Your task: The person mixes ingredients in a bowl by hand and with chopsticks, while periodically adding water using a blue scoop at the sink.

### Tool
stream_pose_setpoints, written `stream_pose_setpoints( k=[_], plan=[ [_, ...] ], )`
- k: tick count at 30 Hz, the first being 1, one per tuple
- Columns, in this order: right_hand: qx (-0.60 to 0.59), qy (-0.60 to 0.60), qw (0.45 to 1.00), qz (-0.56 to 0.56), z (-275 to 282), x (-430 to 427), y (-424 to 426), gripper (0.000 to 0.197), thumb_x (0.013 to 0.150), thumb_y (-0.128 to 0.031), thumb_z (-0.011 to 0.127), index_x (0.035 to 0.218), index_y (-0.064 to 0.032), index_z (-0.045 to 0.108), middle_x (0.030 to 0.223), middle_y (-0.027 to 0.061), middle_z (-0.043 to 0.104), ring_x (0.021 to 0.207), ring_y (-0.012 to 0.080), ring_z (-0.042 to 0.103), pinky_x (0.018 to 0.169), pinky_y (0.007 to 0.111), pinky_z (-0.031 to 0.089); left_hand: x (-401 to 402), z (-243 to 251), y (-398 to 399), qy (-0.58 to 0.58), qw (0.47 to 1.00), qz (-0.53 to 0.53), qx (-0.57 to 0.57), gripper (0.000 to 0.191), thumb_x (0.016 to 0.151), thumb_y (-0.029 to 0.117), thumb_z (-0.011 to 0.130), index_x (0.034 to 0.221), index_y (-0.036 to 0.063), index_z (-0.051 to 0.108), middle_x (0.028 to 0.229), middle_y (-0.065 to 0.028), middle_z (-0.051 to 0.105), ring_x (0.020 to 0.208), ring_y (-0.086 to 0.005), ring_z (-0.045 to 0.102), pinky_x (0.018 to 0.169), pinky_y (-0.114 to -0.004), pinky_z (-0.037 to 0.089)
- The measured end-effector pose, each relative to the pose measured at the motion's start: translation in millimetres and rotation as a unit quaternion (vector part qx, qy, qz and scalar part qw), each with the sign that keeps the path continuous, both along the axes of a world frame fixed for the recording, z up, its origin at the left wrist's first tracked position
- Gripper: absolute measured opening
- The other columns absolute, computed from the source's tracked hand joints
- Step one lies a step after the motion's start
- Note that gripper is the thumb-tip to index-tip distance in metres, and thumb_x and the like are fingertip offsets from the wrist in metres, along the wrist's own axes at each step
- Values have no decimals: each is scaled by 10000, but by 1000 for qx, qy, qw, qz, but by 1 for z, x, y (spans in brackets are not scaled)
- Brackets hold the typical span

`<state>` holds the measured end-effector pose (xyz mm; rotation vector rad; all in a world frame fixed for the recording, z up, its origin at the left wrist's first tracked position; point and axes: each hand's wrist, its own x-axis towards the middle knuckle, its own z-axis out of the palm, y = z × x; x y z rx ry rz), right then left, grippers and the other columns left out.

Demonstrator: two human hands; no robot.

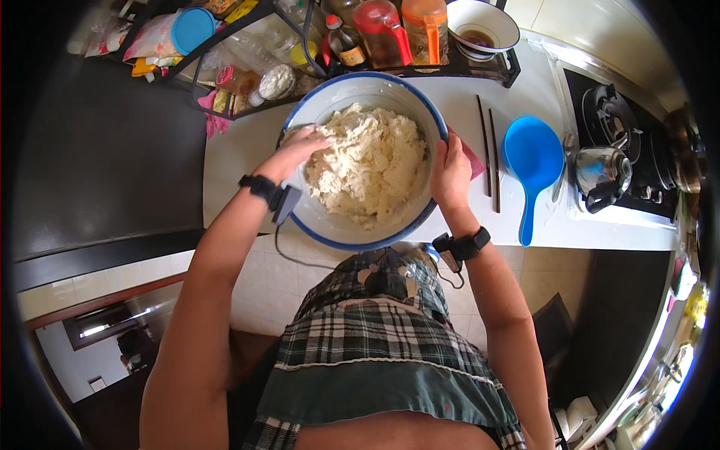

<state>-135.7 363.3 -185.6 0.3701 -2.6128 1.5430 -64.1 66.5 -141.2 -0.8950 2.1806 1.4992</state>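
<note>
A large white enamel basin with a blue rim (365,246) stands at the front edge of the counter. In it lies a shaggy, lumpy mass of pale dough (374,163). My left hand (304,147) reaches over the basin's left side, its fingers on the dough's left edge; they look slightly blurred and whether they grip any dough cannot be told. With my right hand (451,171) I hold the basin's right rim, thumb and fingers at the edge. A folded dark pink cloth (471,154) shows partly from under the basin, beside that hand.
Two dark chopsticks (488,152) and a blue plastic ladle (532,152) lie to the right. Further right, a metal kettle (602,171) stands by a gas stove (613,121). Behind the basin, a black rack (467,70) holds bottles, oil jugs (382,34) and a bowl (484,25).
</note>
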Motion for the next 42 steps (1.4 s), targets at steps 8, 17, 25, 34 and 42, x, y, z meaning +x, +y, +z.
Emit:
stream_pose_setpoints(
  k=[8,17,25,34,42],
  plan=[
    [16,5,1000,3,0,-1,-5,240,956,-199,442,1060,0,527,855,257,619,804,443,584,697,499,454,-93,-34,75,66,974,-195,-96,819,731,227,760,1373,-55,337,1292,-203,494,1145,-223,510,946,-296,421],
    [11,-29,1000,1,-3,-2,2,278,959,-203,436,1126,-5,539,900,256,618,847,437,583,732,477,451,39,16,91,224,742,-515,-365,455,701,54,692,1145,91,602,1173,-156,558,1186,-330,489,1110,-512,267],
    [26,-53,998,-19,7,7,-4,285,960,-216,428,1138,-19,532,932,257,619,868,445,578,745,488,451,3,-36,119,156,718,-560,-384,204,719,-6,610,857,116,698,865,-103,640,945,-284,571,711,-412,525],
    [3,-16,1000,-7,1,-1,3,224,958,-246,438,1017,-47,523,855,248,625,806,460,585,704,538,457,-33,3,82,103,887,-413,-177,598,709,153,747,1256,51,527,1204,-183,554,1073,-302,564,898,-379,469],
    [-2,-40,999,20,5,-1,-3,260,957,-200,425,1127,-22,511,887,271,614,831,454,581,716,503,448,-70,-52,8,38,996,-76,24,565,878,430,588,1295,61,494,1247,-99,526,1043,-112,527,835,-252,435]
  ],
)
